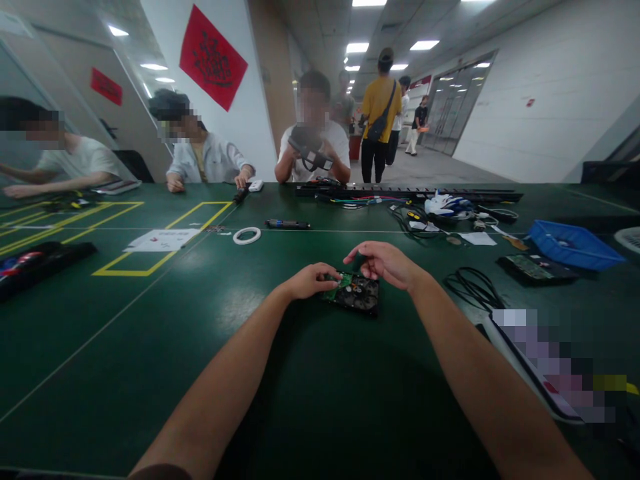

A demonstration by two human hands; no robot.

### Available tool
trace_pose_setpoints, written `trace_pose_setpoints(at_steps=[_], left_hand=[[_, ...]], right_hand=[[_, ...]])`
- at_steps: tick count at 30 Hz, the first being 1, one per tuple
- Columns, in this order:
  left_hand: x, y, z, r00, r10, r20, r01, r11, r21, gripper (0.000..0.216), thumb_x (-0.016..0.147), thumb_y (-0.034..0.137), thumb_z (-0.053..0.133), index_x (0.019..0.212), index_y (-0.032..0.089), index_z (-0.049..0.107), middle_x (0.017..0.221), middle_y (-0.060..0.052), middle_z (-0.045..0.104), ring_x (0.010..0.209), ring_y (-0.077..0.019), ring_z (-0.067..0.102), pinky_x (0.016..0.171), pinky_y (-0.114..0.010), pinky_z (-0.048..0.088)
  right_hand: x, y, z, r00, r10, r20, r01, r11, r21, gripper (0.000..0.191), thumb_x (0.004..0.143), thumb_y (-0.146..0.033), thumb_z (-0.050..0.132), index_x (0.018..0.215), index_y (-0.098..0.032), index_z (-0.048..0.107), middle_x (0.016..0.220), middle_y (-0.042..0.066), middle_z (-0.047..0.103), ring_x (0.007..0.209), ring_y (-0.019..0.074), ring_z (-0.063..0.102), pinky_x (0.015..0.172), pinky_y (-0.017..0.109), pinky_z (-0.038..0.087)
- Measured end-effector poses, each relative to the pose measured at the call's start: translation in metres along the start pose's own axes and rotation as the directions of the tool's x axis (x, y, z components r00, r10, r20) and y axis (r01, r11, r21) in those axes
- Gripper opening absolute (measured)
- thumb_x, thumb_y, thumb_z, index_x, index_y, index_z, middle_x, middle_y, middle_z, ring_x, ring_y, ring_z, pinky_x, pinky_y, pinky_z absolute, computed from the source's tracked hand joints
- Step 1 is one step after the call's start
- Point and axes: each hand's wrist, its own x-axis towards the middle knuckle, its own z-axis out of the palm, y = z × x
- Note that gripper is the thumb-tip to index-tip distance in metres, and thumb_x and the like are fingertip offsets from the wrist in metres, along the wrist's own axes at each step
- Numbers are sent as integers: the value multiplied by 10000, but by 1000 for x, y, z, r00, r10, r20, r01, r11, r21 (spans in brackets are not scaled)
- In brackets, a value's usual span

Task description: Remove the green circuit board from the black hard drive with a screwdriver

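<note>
A black hard drive (356,297) with a green circuit board showing lies flat on the dark green table (150,347), right in front of me. My left hand (310,280) grips its left edge with curled fingers. Just above the drive's far right corner is my right hand (383,261), fingers bent downward and pinched together; whatever they hold is too small to make out.
A coiled black cable (473,288) lies right of the drive, a blue tray (573,244) and a circuit board (535,268) beyond it. A white ring (247,235), a paper sheet (161,240) and a long black strip (410,193) sit farther back. Three people sit across the table.
</note>
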Motion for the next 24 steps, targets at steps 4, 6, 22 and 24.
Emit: trace_pose_setpoints(at_steps=[4, 6, 22, 24], left_hand=[[0, -1, 0, 1000, 5, -1, -5, 1000, 12, 341, 878, 419, 715, 1180, 262, 737, 1240, -51, 633, 739, -114, 536, 683, -260, 461], [0, -1, 0, 1000, 13, -3, -13, 1000, 15, 339, 879, 421, 715, 1180, 265, 737, 1239, -49, 635, 749, -118, 540, 692, -262, 464], [1, -2, 1, 1000, 21, -13, -21, 1000, 0, 307, 871, 380, 727, 1154, 265, 748, 1221, -47, 648, 737, -116, 522, 668, -259, 436], [1, -2, 1, 1000, 13, -18, -13, 1000, -10, 305, 864, 383, 734, 1144, 261, 752, 1218, -48, 648, 736, -115, 524, 671, -259, 439]], right_hand=[[-1, 2, 3, 999, -2, 37, 0, 997, 72, 188, 896, -329, 647, 987, -166, 670, 1080, 137, 725, 594, 118, 581, 462, 242, 410], [-1, 2, 5, 999, -7, 51, 2, 995, 101, 202, 886, -332, 676, 1007, -171, 655, 1041, 120, 721, 602, 122, 595, 470, 238, 432], [4, 2, -3, 983, -82, -164, 80, 997, -16, 225, 806, -331, 747, 966, -172, 741, 811, 43, 647, 593, 107, 494, 467, 232, 361], [5, 3, -4, 972, -94, -216, 91, 996, -23, 201, 780, -317, 754, 906, -162, 735, 824, 55, 665, 597, 108, 487, 480, 236, 361]])
